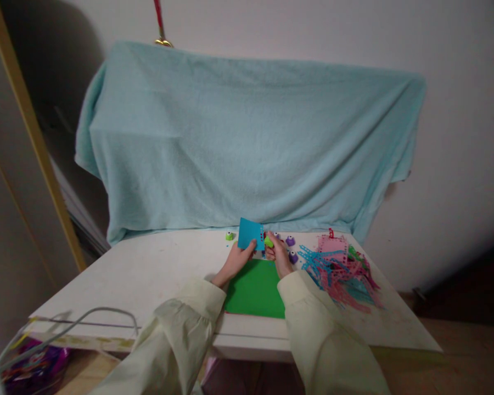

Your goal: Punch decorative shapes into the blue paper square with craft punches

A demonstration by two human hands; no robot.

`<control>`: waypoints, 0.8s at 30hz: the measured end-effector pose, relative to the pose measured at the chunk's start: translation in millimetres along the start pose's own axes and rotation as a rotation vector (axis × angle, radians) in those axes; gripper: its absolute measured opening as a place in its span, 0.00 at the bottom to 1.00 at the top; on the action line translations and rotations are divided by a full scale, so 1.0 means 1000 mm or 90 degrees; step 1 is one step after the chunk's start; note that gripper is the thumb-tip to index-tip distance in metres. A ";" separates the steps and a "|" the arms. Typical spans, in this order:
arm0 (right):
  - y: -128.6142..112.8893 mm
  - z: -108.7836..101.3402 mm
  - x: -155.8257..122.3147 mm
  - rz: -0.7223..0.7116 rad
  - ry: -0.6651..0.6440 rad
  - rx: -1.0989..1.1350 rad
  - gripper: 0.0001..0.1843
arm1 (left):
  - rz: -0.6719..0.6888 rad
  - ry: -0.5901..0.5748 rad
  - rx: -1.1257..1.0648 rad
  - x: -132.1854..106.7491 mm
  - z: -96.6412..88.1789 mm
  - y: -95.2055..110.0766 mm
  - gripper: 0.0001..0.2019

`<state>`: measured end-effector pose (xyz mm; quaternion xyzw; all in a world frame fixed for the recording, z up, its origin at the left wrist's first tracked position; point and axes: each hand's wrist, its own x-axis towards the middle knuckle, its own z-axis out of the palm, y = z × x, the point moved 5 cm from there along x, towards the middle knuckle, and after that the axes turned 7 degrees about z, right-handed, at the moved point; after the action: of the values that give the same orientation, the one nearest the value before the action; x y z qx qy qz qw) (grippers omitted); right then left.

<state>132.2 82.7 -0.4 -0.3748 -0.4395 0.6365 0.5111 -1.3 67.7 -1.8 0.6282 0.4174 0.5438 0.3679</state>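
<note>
My left hand [243,255] pinches a small blue sheet of paper [249,232] by its lower edge, thumb on top. A row of punched holes runs down the sheet's right side. In my right hand [278,253] is a small green craft punch [268,242], gripped at that holed edge; whether the paper sits inside its slot cannot be made out. Below both hands lies a stack of green paper [255,288]. Purple craft punches [290,241] stand just right of my right hand, and another green punch [229,236] stands left of the blue sheet.
Punched pink and blue paper strips [333,269] lie heaped at the right of the white table [148,274]. A light blue blanket [247,137] hangs behind it. A grey cable [94,310] loops over the front left edge, near a purple bag [37,365] below.
</note>
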 end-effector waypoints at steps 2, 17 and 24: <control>0.000 0.000 0.000 -0.003 0.001 -0.003 0.23 | -0.002 -0.006 -0.004 0.000 0.000 0.000 0.20; 0.004 -0.001 0.002 0.002 -0.011 -0.033 0.23 | -0.027 0.001 0.027 0.000 0.001 -0.003 0.22; 0.009 0.004 0.002 0.078 -0.036 -0.027 0.22 | -0.010 0.016 0.014 0.000 0.001 -0.003 0.21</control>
<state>125.3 83.1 -7.4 -0.3935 -0.4437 0.6674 0.4504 -0.7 68.8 -4.4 0.6219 0.4332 0.5443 0.3597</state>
